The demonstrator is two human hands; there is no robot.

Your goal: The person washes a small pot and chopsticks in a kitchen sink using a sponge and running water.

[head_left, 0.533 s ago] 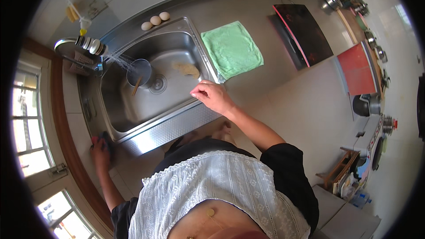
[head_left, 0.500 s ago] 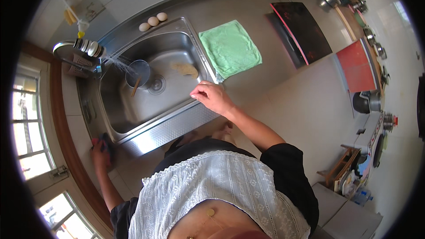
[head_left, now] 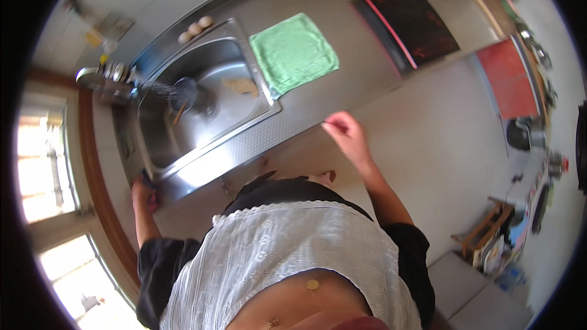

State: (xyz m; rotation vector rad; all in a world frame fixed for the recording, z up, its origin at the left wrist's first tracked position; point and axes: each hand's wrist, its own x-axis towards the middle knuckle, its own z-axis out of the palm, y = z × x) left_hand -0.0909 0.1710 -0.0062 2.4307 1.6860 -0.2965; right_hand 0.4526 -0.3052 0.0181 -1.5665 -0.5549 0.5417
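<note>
My right hand (head_left: 347, 136) is over the floor just off the counter's front edge. Its fingers are curled in toward the thumb, and nothing shows in them. Down at the sink's near left corner, my left hand (head_left: 142, 194) is closed round a dark and red cloth (head_left: 151, 200), partly hidden by the hand. In the steel sink (head_left: 226, 122) stands a grey pot (head_left: 185, 93), with water falling into it from the tap (head_left: 119, 74). A wooden stick (head_left: 179, 113) leans from the pot. A tan, flat piece (head_left: 239, 85) lies on the sink's right side.
Three eggs (head_left: 195, 29) rest behind the sink. A green towel (head_left: 293, 55) lies flat on the counter to its right, and a black cooktop with a red edge (head_left: 406, 21) is farther right. A window door (head_left: 52, 165) is on the left.
My right hand has moved from above the sink's near right corner to the right, past the counter edge. The view has shifted; my left hand stays by the sink corner with the cloth.
</note>
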